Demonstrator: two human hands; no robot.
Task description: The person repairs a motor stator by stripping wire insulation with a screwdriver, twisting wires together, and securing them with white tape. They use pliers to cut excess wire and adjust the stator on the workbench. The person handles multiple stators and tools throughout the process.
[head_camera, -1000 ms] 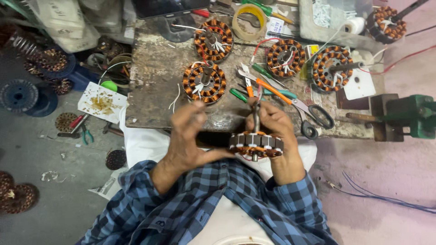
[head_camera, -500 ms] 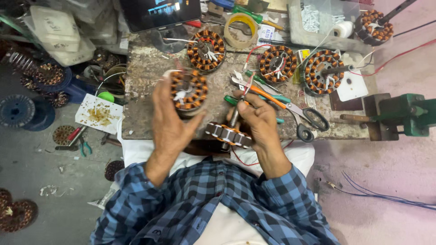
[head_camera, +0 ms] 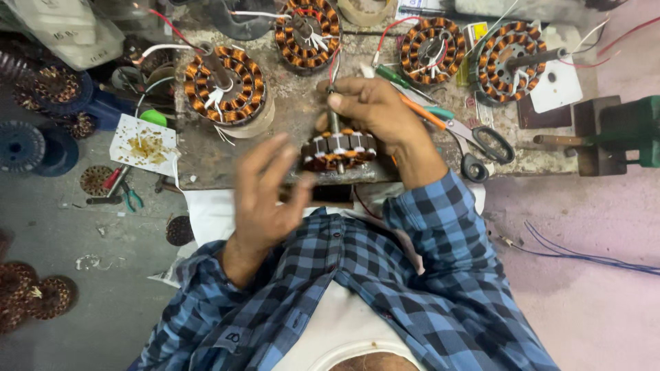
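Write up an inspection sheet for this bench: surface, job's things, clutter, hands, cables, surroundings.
Surface: worn grey bench top, scuffed.
Job's things: stator core on a shaft, held above the bench's near edge.
Clutter: four copper-wound stators, one at; scissors; screwdrivers.
Hands: right hand pinches the shaft top; left hand open beside the core, contact unclear.
Cables: red and white leads on the stators; blue wires on the floor.
Surroundings: pliers, blue spools, green vise.
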